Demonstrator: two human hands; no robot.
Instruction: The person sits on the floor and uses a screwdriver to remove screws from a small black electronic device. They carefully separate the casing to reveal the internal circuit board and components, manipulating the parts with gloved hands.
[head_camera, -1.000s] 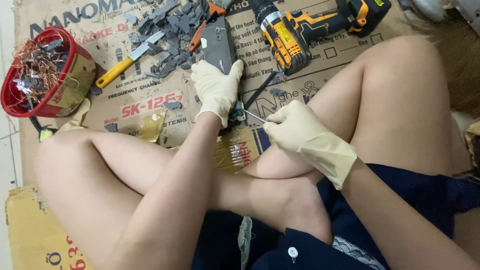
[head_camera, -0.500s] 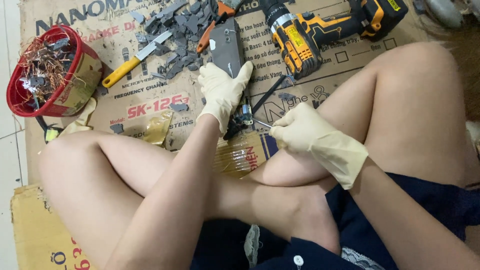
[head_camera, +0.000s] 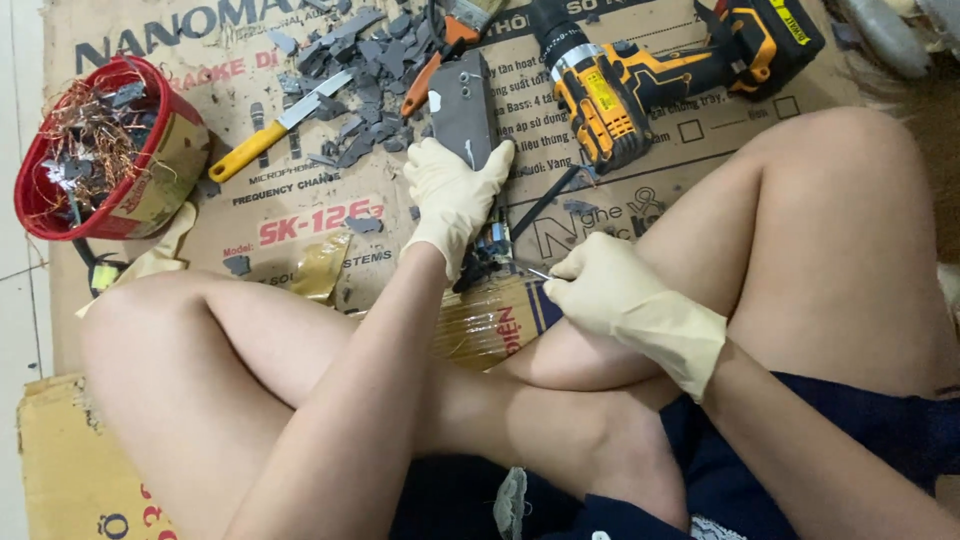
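I sit cross-legged on flattened cardboard (head_camera: 300, 225). My left hand (head_camera: 455, 195), in a cream latex glove, presses down on a grey flat plastic casing (head_camera: 462, 105) with a dark component at its near end (head_camera: 485, 255). My right hand (head_camera: 600, 285), also gloved, is closed around a thin metal tool whose tip (head_camera: 538, 272) points at that dark component. A black rod (head_camera: 545, 200) lies between the two hands.
A yellow-and-black cordless drill (head_camera: 640, 75) lies at the top right. A red bowl (head_camera: 45, 215) of copper wire scraps sits at the left. A yellow-handled knife (head_camera: 275, 130), orange-handled pliers (head_camera: 435, 60) and several grey plastic shards (head_camera: 365, 50) lie at the top centre.
The view has drifted slightly. Both hands stay on the casing and the thin tool, with only small shifts.
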